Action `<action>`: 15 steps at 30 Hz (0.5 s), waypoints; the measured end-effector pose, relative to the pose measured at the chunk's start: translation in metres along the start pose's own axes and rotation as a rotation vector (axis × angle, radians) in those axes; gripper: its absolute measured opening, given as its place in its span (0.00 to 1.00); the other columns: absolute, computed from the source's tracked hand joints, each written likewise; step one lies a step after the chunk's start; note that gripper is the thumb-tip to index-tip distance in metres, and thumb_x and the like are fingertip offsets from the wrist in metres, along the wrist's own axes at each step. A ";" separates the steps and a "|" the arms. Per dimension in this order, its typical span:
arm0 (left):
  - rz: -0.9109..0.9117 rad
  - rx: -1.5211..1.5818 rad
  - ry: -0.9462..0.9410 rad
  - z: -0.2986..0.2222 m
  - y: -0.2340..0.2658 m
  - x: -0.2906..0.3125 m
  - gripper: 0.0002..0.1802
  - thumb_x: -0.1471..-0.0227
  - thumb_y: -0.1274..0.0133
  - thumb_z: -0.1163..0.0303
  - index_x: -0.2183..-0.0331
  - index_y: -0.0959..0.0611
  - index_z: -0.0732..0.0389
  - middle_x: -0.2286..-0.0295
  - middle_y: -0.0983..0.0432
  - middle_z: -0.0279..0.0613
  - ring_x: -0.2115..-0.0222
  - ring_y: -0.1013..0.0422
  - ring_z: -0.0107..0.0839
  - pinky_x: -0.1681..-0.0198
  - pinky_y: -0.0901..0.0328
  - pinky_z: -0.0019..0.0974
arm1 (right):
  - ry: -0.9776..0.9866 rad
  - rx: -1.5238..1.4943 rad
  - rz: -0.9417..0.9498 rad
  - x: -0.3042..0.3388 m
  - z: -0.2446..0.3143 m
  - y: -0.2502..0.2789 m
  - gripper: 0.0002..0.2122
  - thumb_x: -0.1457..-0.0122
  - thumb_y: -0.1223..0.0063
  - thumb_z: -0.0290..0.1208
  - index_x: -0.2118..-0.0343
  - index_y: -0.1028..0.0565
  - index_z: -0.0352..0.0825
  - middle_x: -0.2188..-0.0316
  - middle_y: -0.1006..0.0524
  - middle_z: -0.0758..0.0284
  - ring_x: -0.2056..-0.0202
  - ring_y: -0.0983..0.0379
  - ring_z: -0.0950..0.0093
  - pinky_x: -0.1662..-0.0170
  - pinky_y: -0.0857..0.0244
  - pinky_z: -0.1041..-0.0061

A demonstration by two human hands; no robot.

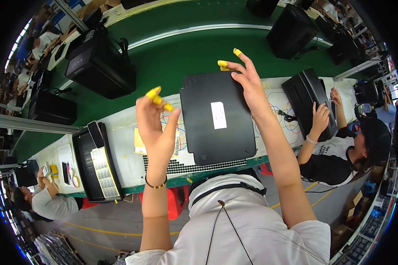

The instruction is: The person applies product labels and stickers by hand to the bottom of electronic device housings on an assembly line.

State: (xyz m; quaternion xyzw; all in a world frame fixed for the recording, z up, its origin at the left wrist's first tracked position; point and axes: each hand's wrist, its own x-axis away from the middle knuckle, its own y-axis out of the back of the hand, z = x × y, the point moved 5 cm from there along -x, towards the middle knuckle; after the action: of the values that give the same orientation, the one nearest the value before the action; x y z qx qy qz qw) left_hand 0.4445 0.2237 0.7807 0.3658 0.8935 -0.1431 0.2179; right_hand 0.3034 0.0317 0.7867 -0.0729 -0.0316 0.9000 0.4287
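Observation:
A black, boxy device point(197, 117) lies in front of me on the white worktop, with a white label point(219, 115) on its upper face. Small round feet show near its corners. Beside its left edge I hold up my left hand point(155, 126), thumb apart from the bent fingers and nothing between them. Over the far right corner reaches my right hand point(246, 81); its thumb is at the device's edge and its fingers stretch beyond it. Both hands wear yellow finger cots. Whether the right thumb presses on the device I cannot tell.
Rows of small black round pads point(185, 168) line the near table edge. A black tray point(86, 165) with a label sheet point(105, 172) and a phone point(95, 134) sits left. Black computer towers point(104, 66) stand on the green conveyor point(172, 55). At right, a co-worker point(336, 152) handles another black case.

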 end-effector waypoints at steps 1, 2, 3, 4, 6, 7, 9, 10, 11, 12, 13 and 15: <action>0.002 0.022 0.018 0.003 -0.001 -0.008 0.28 0.56 0.44 0.88 0.51 0.31 0.65 0.62 0.37 0.39 0.62 0.32 0.27 0.55 0.35 0.30 | 0.000 -0.002 0.004 0.000 0.000 -0.002 0.25 0.38 0.59 0.23 0.38 0.47 0.36 0.49 0.29 0.62 0.53 0.31 0.76 0.49 0.38 0.79; 0.001 0.023 0.017 0.008 -0.003 -0.018 0.28 0.56 0.44 0.88 0.51 0.31 0.65 0.62 0.37 0.39 0.62 0.32 0.27 0.55 0.35 0.30 | -0.003 -0.028 0.006 0.001 -0.001 -0.003 0.25 0.38 0.59 0.22 0.38 0.47 0.36 0.50 0.29 0.63 0.54 0.31 0.77 0.49 0.37 0.79; 0.036 -0.022 -0.023 0.011 -0.007 -0.029 0.27 0.56 0.45 0.88 0.52 0.30 0.65 0.61 0.36 0.40 0.62 0.32 0.28 0.55 0.34 0.30 | -0.007 -0.054 0.007 0.001 -0.002 -0.004 0.25 0.38 0.60 0.22 0.38 0.47 0.36 0.51 0.29 0.63 0.54 0.31 0.77 0.49 0.37 0.80; 0.072 -0.065 -0.061 0.016 -0.012 -0.038 0.25 0.55 0.45 0.88 0.53 0.29 0.65 0.61 0.36 0.41 0.62 0.31 0.28 0.55 0.33 0.31 | -0.006 -0.052 0.007 0.003 -0.003 -0.003 0.25 0.38 0.60 0.22 0.38 0.47 0.36 0.51 0.29 0.63 0.54 0.31 0.77 0.49 0.37 0.80; 0.066 -0.089 -0.071 0.023 -0.018 -0.050 0.23 0.56 0.46 0.88 0.56 0.29 0.66 0.62 0.34 0.42 0.64 0.30 0.31 0.58 0.33 0.31 | -0.006 -0.030 -0.008 0.005 -0.002 -0.002 0.25 0.39 0.57 0.23 0.38 0.45 0.35 0.52 0.28 0.63 0.51 0.32 0.77 0.46 0.40 0.81; 0.105 -0.147 -0.098 0.025 -0.024 -0.054 0.22 0.56 0.46 0.89 0.56 0.29 0.66 0.63 0.33 0.43 0.65 0.30 0.32 0.58 0.33 0.31 | -0.002 -0.029 -0.013 0.005 -0.005 0.000 0.25 0.39 0.57 0.23 0.38 0.45 0.35 0.52 0.28 0.63 0.51 0.32 0.77 0.46 0.40 0.81; 0.135 -0.237 -0.147 0.024 -0.029 -0.058 0.22 0.57 0.47 0.89 0.58 0.29 0.65 0.66 0.31 0.44 0.67 0.29 0.35 0.61 0.33 0.32 | 0.033 -0.073 -0.012 0.003 -0.010 0.002 0.24 0.38 0.57 0.22 0.39 0.45 0.35 0.53 0.28 0.63 0.53 0.31 0.77 0.48 0.38 0.81; 0.141 -0.236 -0.148 0.022 -0.030 -0.058 0.22 0.57 0.47 0.89 0.58 0.29 0.65 0.66 0.31 0.44 0.67 0.29 0.35 0.61 0.33 0.32 | 0.034 -0.074 -0.019 0.002 -0.011 0.003 0.24 0.38 0.57 0.22 0.39 0.45 0.35 0.53 0.28 0.63 0.53 0.31 0.77 0.48 0.38 0.81; 0.154 -0.289 -0.186 0.017 -0.032 -0.058 0.22 0.58 0.46 0.89 0.58 0.28 0.65 0.67 0.31 0.44 0.68 0.29 0.35 0.62 0.33 0.32 | 0.038 -0.082 -0.018 0.002 -0.012 0.004 0.24 0.39 0.56 0.22 0.40 0.45 0.35 0.54 0.28 0.64 0.54 0.31 0.78 0.49 0.37 0.81; 0.167 -0.343 -0.224 0.012 -0.034 -0.059 0.22 0.58 0.46 0.89 0.58 0.28 0.65 0.67 0.31 0.45 0.68 0.29 0.36 0.62 0.33 0.33 | 0.040 -0.089 -0.018 0.002 -0.013 0.005 0.24 0.39 0.56 0.22 0.40 0.45 0.35 0.55 0.28 0.64 0.55 0.30 0.78 0.50 0.37 0.81; 0.170 -0.344 -0.223 0.010 -0.035 -0.060 0.22 0.58 0.46 0.89 0.58 0.28 0.65 0.67 0.31 0.45 0.68 0.29 0.36 0.62 0.33 0.33 | 0.040 -0.091 -0.019 0.002 -0.014 0.005 0.24 0.39 0.56 0.22 0.40 0.45 0.35 0.55 0.28 0.64 0.55 0.30 0.78 0.50 0.37 0.81; 0.206 -0.385 -0.277 0.006 -0.041 -0.061 0.22 0.58 0.46 0.89 0.58 0.27 0.64 0.68 0.31 0.44 0.68 0.29 0.36 0.64 0.33 0.34 | 0.042 -0.108 -0.018 0.001 -0.014 0.006 0.24 0.39 0.55 0.22 0.40 0.45 0.35 0.56 0.28 0.65 0.55 0.30 0.78 0.51 0.36 0.81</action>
State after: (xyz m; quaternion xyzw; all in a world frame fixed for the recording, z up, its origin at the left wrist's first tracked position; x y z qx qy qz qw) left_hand 0.4559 0.1574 0.8097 0.3834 0.8239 0.0038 0.4174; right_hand 0.3004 0.0286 0.7716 -0.1143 -0.0717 0.8914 0.4327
